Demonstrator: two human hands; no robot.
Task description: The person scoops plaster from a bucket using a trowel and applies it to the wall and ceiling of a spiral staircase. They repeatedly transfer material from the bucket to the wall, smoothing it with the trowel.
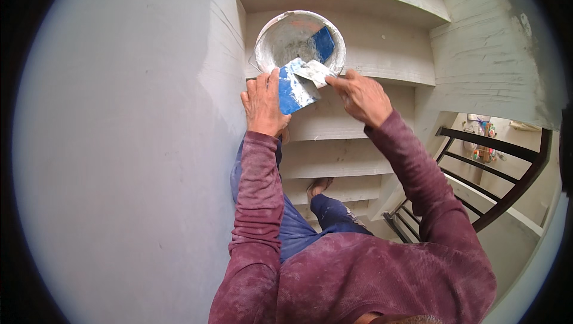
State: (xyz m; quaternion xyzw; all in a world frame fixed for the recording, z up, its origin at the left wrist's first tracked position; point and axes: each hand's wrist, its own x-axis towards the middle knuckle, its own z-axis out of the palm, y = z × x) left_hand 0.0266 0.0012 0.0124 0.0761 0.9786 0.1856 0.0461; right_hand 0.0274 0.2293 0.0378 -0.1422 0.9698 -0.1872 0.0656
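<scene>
Dusty maroon shirt point(382, 276) fills the bottom middle of the frame, with its sleeves reaching up. Near the upper middle, the left hand point(264, 104) holds tight to the left edge of a flat blue plate point(286, 98). White paste point(303, 92) is smeared over the plate's right side. Just right of it, the right hand point(363, 98) pinches the end of a small scraper point(315, 73), which has paste on it too and lies across the plate's upper right part.

Both tools overlap the low edge of a round whitish bucket point(267, 38) at the upper middle, on a stair step point(388, 55). Its inside is coated with pale, gray-white paste. Another blue plate point(323, 44) leans inside, on the bucket's right. How deep the paste is, I cannot tell. A thin wire handle point(255, 64) hangs at the bucket's left.
</scene>
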